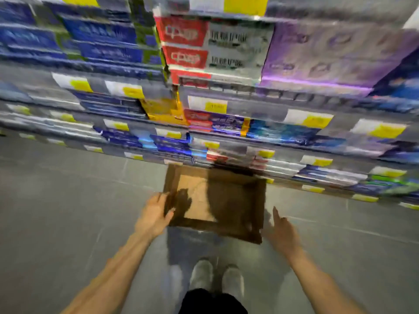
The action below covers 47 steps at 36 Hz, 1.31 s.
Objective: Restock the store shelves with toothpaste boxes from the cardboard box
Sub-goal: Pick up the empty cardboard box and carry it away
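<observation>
Brown cardboard box (pixel 215 200) sits on the grey floor (pixel 68 211) right at the foot of the shelves (pixel 226 98), flaps open, and from the head view I see only bare cardboard bottom inside, half lit and half in shadow. No toothpaste boxes visible in it (heavy motion blur, so a flat one in the dark half could be missed).

Left hand (pixel 154 214) is at the box's left wall, fingers (pixel 166 200) spread and lying over the rim; they look relaxed rather than clenched, though the blur keeps me from saying whether they have hold of the wall. Right hand (pixel 283 234) is just beside the near right corner, fingers straight, one pointing up towards the shelves, grasping nothing. I can't tell whether it touches the box.

Toothpaste boxes (pixel 215 125) are stacked tight on every shelf tier above, red, blue and purple packs, yellow price tags (pixel 317 121) along the edges. My shoes (pixel 215 277) stand just behind the box.

My read: restocking looks done or close to it, since the box appears empty. Step in hand seems to be taking the box by both sides. Next move calls for both hands to close on opposite walls evenly, then a level lift clear of the lowest shelf edge, which overhangs the box's far side.
</observation>
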### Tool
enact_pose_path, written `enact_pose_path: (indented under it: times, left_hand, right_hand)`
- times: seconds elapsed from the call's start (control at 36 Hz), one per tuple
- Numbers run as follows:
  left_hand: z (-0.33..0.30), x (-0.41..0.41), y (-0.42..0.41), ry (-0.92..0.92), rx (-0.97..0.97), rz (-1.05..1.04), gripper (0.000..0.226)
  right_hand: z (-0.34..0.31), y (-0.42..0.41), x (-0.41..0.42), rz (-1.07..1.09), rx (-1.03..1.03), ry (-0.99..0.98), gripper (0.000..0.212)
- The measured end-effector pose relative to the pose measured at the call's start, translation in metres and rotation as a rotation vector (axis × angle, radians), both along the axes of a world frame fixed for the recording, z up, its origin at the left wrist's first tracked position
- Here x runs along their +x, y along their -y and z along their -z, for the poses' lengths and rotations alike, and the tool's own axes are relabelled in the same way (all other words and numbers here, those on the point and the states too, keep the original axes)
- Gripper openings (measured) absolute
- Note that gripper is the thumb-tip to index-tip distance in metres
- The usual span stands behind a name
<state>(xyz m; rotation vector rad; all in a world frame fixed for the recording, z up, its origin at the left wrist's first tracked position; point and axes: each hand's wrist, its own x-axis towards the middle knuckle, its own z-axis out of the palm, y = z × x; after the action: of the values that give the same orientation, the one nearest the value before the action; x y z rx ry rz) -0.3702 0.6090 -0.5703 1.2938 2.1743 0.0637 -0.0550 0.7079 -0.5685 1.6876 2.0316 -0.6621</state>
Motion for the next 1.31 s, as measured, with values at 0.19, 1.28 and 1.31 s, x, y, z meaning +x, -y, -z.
enact_pose_path:
  times: [0.19,1.28,1.31]
  left_hand:
    - [0.142,-0.025,0.000,-0.157,-0.173,-0.094,0.082]
    - [-0.308,-0.031,0.204,-0.254,-0.215,-0.707,0.091]
    - [-0.311,-0.031,0.211,-0.259,-0.214,-0.734,0.090]
  right_hand:
    - [0.151,-0.006,0.017,0.150,-0.051,0.020,0.105]
    - [-0.278,-0.005,-0.122,-0.286,0.026,-0.294,0.056]
    - [-0.289,-0.004,-0.132,-0.293,0.054,-0.325,0.062]
